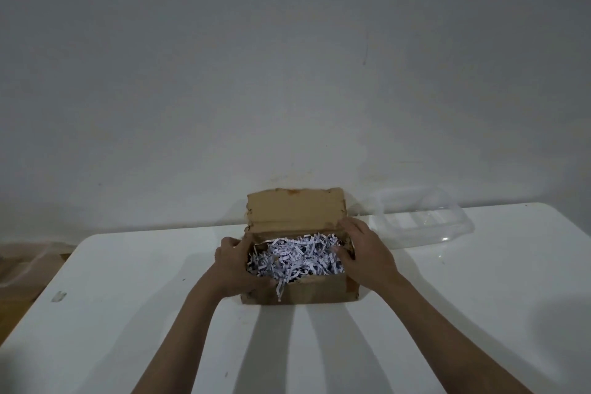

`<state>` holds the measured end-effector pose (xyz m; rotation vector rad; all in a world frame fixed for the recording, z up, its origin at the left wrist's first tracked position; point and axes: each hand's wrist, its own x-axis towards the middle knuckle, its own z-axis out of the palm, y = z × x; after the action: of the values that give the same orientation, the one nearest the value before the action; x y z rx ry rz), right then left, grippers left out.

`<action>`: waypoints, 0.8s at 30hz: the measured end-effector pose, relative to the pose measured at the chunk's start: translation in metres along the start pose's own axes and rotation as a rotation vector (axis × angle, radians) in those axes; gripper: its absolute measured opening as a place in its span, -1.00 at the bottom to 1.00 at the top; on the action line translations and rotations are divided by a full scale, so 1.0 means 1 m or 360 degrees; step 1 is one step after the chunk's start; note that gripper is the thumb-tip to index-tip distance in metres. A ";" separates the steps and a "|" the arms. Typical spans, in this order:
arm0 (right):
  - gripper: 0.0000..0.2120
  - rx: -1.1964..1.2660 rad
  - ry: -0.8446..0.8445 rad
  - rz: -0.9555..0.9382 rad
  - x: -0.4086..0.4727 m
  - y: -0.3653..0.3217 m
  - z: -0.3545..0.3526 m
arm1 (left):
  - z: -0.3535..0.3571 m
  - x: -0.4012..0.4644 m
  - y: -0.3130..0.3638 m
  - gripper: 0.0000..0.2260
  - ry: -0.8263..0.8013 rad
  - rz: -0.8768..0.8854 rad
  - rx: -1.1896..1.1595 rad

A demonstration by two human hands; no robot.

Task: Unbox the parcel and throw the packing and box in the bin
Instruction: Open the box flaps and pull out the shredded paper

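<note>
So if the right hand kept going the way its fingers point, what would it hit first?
Probably the shredded paper filling the open cardboard box: the right hand lies over the box's right end, fingers aimed inward, though depth is unclear.
</note>
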<state>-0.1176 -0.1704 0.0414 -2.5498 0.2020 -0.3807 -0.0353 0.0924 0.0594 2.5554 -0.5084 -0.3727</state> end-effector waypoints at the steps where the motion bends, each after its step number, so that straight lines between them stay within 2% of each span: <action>1: -0.57 -0.0008 0.0114 -0.0037 -0.002 -0.004 -0.002 | 0.002 -0.002 0.005 -0.33 0.0148 0.0075 -0.0029; 3: -0.67 0.0049 0.0259 -0.0119 -0.002 -0.014 -0.004 | 0.006 -0.003 0.019 -0.47 0.0448 0.0226 -0.0194; 5: -0.69 0.0063 0.0188 -0.0164 0.000 -0.024 -0.003 | 0.010 -0.001 0.033 -0.59 0.0584 0.0298 -0.0283; 8: -0.66 -0.0126 -0.0078 -0.0078 0.004 -0.035 0.005 | 0.021 0.008 0.037 -0.56 0.0466 0.0224 -0.0251; 11: -0.57 -0.0305 -0.0266 0.0085 0.005 -0.037 0.011 | 0.028 0.014 0.032 -0.37 0.0295 0.0088 -0.0047; 13: -0.52 -0.0331 -0.0295 0.0090 0.007 -0.036 0.012 | 0.031 0.016 0.032 -0.29 0.0227 0.0074 0.0121; 15: -0.52 -0.0283 -0.0277 0.0079 0.009 -0.037 0.011 | 0.032 0.016 0.035 -0.31 0.0218 0.0086 0.0149; 19: -0.53 -0.0239 -0.0283 0.0119 0.012 -0.041 0.010 | 0.038 0.012 0.033 -0.44 0.0415 0.0078 -0.0045; 21: -0.52 -0.0303 -0.0328 0.0174 0.012 -0.043 0.011 | 0.043 0.011 0.031 -0.42 0.0418 0.0026 0.0070; 24: -0.47 -0.0390 -0.0408 0.0203 0.014 -0.048 0.015 | 0.045 0.014 0.033 -0.36 0.0269 -0.0004 0.0289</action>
<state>-0.0967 -0.1256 0.0585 -2.7753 0.3294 0.0238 -0.0479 0.0414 0.0366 2.7312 -0.4957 -0.1135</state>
